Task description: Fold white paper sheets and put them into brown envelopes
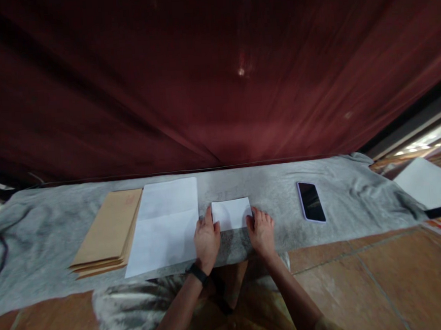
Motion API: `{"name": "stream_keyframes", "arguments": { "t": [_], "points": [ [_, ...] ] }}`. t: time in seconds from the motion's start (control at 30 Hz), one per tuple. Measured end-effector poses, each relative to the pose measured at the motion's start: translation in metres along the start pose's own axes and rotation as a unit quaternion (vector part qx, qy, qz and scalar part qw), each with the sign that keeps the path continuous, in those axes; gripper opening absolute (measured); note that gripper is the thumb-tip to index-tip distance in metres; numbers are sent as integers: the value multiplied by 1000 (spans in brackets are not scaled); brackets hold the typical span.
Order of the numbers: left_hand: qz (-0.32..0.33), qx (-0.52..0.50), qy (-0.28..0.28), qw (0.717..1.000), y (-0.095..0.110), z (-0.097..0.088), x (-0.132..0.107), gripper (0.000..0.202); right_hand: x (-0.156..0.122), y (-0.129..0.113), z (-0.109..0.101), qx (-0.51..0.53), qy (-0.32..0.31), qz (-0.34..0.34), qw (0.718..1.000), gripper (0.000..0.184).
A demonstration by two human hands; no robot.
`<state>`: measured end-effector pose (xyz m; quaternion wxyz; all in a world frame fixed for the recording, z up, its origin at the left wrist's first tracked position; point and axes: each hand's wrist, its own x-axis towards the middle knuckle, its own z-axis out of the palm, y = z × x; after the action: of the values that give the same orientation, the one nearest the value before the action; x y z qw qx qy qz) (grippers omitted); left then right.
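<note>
A small white piece of paper (232,213), apparently folded, lies flat on the grey cloth in front of me. My left hand (206,241) grips its left edge, thumb on the near corner and fingers along the side. At the opposite edge, my right hand (262,234) holds the paper the same way, with its fingers curled. Just left of my left hand is a larger white sheet (167,225) with a crease across its middle. Beyond that sheet sits a stack of brown envelopes (108,224).
A phone (311,202) in a pale purple case lies to the right on the grey cloth (348,195). A dark red curtain (214,84) hangs behind the cloth-covered surface. Farther right is another white sheet (431,183). Tiled floor (367,280) shows at the near side.
</note>
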<state>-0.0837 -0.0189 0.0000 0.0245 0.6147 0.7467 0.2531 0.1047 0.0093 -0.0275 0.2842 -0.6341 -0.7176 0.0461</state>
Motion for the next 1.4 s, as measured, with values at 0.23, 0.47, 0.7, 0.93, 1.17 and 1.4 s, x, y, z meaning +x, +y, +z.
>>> {"name": "stream_keyframes", "arguments": {
  "t": [0.23, 0.47, 0.7, 0.93, 1.17, 1.4],
  "points": [
    [21, 38, 2, 999, 0, 2, -1, 52, 0, -1, -1, -8, -17, 12, 1000, 41],
    [55, 43, 42, 997, 4, 0, -4, 40, -1, -1, 0, -22, -3, -4, 1000, 40],
    [210, 4, -71, 975, 29, 8, -29, 43, -1, -1, 0, -6, -2, -2, 1000, 41],
    [234, 36, -123, 964, 29, 11, -41, 55, -3, -1, -3, -13, -15, 3, 1000, 41],
    [252, 39, -139, 957, 27, 9, -41, 55, -6, -8, -15, 114, -100, -174, 973, 46],
    [238, 41, -133, 961, 18, 7, -43, 56, -8, -13, -15, 78, -184, -245, 949, 54]
  ]
}}
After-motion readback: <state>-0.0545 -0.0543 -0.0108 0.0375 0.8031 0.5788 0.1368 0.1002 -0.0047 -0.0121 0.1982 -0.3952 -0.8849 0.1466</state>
